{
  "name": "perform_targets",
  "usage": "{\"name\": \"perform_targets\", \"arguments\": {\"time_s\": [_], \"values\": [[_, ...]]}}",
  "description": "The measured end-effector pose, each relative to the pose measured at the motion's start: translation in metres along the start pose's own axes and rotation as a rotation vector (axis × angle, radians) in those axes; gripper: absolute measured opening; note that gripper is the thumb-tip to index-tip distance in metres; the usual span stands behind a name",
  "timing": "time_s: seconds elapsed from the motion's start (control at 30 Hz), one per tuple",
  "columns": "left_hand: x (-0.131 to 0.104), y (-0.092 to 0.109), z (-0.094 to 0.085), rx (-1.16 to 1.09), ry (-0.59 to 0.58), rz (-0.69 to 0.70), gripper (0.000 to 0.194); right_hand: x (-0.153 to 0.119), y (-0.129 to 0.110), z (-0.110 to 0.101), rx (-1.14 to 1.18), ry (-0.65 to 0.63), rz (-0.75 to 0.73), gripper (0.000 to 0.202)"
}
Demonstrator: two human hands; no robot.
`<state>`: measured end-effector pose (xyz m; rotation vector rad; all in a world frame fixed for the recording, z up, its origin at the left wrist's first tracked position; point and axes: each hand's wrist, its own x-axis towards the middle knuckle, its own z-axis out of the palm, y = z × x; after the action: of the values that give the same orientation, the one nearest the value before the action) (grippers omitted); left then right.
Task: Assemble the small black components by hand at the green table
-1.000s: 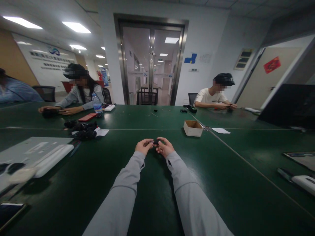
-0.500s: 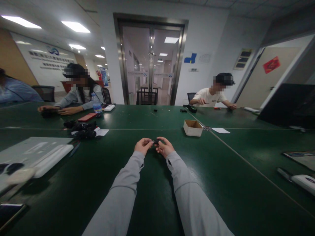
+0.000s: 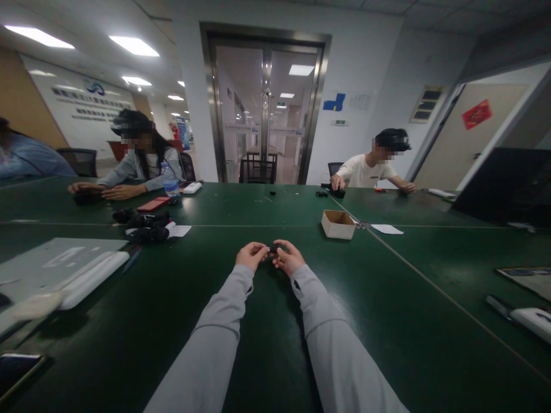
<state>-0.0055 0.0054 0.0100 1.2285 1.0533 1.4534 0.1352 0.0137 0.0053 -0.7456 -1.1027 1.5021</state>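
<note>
Both my hands meet above the green table (image 3: 275,321), pinching one small dark object (image 3: 272,249) between them. My left hand (image 3: 251,255) is closed on its left end, where a bit of lighter, metal-looking surface shows. My right hand (image 3: 289,258) grips the black right end between thumb and fingers. The object is too small and too covered by fingertips for its kind to be told. An open cardboard box (image 3: 338,230) stands to the right, beyond my right hand.
Black gear (image 3: 148,228) and paper lie to the left, near a grey panel-like case (image 3: 55,264). A phone (image 3: 19,373) rests at the lower left. Across the table sit a person in grey sleeves (image 3: 146,169) and a person in a white shirt (image 3: 365,169). A bottle (image 3: 170,182) stands far left.
My hands keep nearly the same hold and place. Across the table, the white-shirted person's hand has moved left and down onto a black item.
</note>
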Motion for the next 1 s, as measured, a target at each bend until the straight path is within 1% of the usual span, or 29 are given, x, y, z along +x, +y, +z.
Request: {"name": "perform_targets", "arguments": {"time_s": [0.1,0.23,0.33,0.43,0.6,0.8,1.0], "values": [[-0.0004,0.0006,0.0002,0.015,0.005,-0.004,0.030,-0.0002,-0.0007,0.0003,-0.006,0.011,0.007,0.033],[-0.0005,0.0007,0.0006,0.012,0.013,-0.002,0.030,-0.0016,-0.0019,0.0005,-0.004,-0.027,0.002,0.035],[-0.0004,0.0002,0.0008,0.010,0.018,-0.009,0.029,-0.0023,-0.0023,0.0012,-0.005,-0.023,0.006,0.036],[0.0002,-0.0009,0.0004,0.016,0.015,-0.013,0.028,-0.0021,-0.0019,0.0012,-0.006,-0.014,0.007,0.036],[0.0030,-0.0043,-0.0004,0.042,0.010,-0.009,0.028,-0.0012,-0.0009,-0.0004,-0.002,-0.039,-0.005,0.034],[0.0051,-0.0051,0.0001,0.070,0.030,-0.034,0.028,-0.0030,-0.0045,0.0026,-0.008,-0.020,0.013,0.031],[0.0030,-0.0028,-0.0007,0.091,0.019,-0.021,0.032,-0.0051,-0.0064,0.0049,-0.007,-0.009,0.016,0.031]]}}
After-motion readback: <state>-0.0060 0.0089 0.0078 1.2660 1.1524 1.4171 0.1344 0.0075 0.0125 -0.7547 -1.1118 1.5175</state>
